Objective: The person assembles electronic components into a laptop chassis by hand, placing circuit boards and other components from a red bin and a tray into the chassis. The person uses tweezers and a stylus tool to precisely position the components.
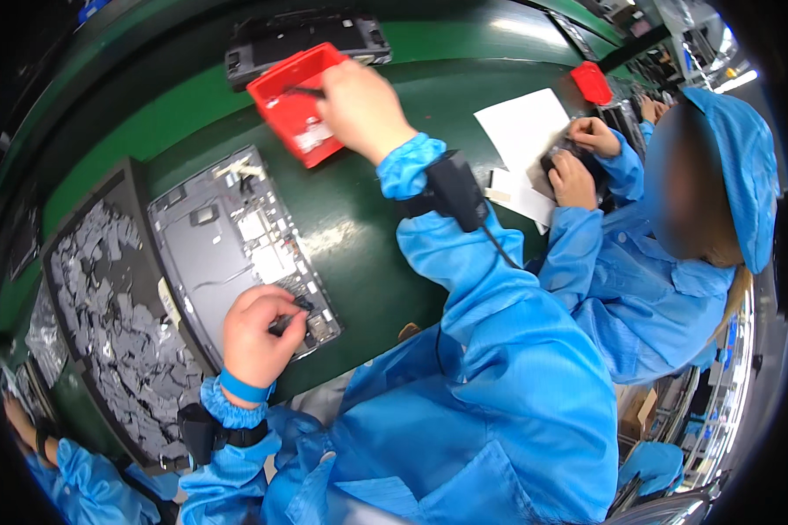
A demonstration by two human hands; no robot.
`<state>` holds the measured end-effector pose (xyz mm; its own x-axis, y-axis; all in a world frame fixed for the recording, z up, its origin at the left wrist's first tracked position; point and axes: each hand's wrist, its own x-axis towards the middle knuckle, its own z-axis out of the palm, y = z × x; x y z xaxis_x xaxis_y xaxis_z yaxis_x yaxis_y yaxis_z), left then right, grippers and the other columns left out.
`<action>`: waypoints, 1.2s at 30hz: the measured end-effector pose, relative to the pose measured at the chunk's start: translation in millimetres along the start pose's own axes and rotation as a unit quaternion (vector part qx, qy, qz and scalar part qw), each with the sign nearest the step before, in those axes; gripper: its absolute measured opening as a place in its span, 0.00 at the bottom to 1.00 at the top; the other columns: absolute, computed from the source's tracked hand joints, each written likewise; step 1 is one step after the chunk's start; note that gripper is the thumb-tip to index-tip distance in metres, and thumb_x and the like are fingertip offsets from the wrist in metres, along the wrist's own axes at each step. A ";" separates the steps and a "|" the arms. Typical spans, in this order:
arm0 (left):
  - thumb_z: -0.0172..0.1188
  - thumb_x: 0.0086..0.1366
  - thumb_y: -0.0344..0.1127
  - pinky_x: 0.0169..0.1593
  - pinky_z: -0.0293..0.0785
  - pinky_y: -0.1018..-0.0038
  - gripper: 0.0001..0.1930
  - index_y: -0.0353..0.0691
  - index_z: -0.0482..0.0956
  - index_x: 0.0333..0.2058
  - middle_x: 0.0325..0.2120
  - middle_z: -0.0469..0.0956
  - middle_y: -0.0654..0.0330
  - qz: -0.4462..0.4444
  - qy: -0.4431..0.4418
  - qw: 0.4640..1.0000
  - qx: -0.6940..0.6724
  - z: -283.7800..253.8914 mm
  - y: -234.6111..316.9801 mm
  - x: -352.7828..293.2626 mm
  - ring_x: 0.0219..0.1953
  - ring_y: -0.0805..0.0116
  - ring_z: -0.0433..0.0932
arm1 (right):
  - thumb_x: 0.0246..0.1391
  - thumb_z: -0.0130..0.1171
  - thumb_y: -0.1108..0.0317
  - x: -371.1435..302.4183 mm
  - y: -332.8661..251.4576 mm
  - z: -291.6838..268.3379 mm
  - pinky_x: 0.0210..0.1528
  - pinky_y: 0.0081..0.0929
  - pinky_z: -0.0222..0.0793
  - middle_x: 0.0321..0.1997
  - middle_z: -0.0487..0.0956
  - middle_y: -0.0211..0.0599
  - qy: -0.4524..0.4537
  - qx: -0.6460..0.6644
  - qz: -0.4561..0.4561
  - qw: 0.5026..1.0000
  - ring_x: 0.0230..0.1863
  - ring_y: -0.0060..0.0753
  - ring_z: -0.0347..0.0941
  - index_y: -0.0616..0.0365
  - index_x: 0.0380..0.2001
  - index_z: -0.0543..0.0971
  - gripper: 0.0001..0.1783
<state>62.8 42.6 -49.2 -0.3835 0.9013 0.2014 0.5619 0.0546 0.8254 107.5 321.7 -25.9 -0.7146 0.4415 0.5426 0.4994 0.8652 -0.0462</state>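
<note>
A laptop base (203, 249) lies open on the green bench, its circuit board and metal parts exposed. Over its near right corner, my left hand (261, 332) is closed in a pinch. A small dark piece shows at its fingertips, too hidden to name. My right hand (363, 109) reaches over the right edge of a red plastic bin (276, 87). From its closed fingers a thin dark tool (304, 90), perhaps tweezers, points left into the bin. Small white and clear bits (313, 136) lie at the bin's near end.
Left of the laptop base stands a dark tray (140, 350) heaped with grey scraps. Another dark device (302, 39) lies behind the bin. To the right, a co-worker (639, 236) handles a dark part beside white sheets (524, 131). Another person's arm (79, 472) shows at lower left.
</note>
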 end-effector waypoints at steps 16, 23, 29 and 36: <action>0.62 0.43 0.20 0.29 0.70 0.72 0.09 0.35 0.77 0.26 0.22 0.75 0.58 0.083 0.016 0.984 0.154 -4.5 3.2 -5.7 0.24 0.61 0.73 | 0.43 0.60 0.80 -171.3 -84.1 -60.1 0.38 0.19 0.68 0.36 0.72 0.35 -0.138 0.750 0.262 0.591 0.36 0.22 0.70 0.61 0.33 0.68 0.13; 0.63 0.40 0.20 0.30 0.71 0.71 0.10 0.36 0.77 0.25 0.24 0.76 0.58 0.130 0.029 0.971 0.200 -5.4 10.9 -8.8 0.26 0.60 0.74 | 0.36 0.66 0.79 -181.3 -98.5 -41.8 0.31 0.20 0.68 0.32 0.76 0.38 -0.053 0.703 0.195 0.682 0.31 0.24 0.72 0.63 0.25 0.75 0.10; 0.63 0.40 0.19 0.30 0.71 0.71 0.10 0.36 0.76 0.25 0.25 0.76 0.58 0.120 0.021 0.976 0.179 -6.0 10.1 -9.1 0.26 0.61 0.74 | 0.33 0.66 0.84 -179.1 -96.4 -41.9 0.37 0.25 0.69 0.30 0.77 0.45 -0.078 0.665 0.157 0.725 0.34 0.32 0.73 0.64 0.22 0.72 0.13; 0.62 0.39 0.19 0.30 0.72 0.70 0.10 0.35 0.76 0.25 0.25 0.75 0.58 0.117 -0.005 0.974 0.193 -4.5 9.4 -11.0 0.27 0.60 0.74 | 0.33 0.67 0.79 -178.7 -98.3 -37.2 0.31 0.23 0.69 0.28 0.78 0.38 -0.027 0.654 0.162 0.738 0.31 0.30 0.74 0.62 0.23 0.75 0.11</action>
<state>68.9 31.2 -41.3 -0.2055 0.9122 0.3546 0.8675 0.0021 0.4974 204.3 149.0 -87.1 -0.6981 0.6537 0.2923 -0.2272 0.1849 -0.9561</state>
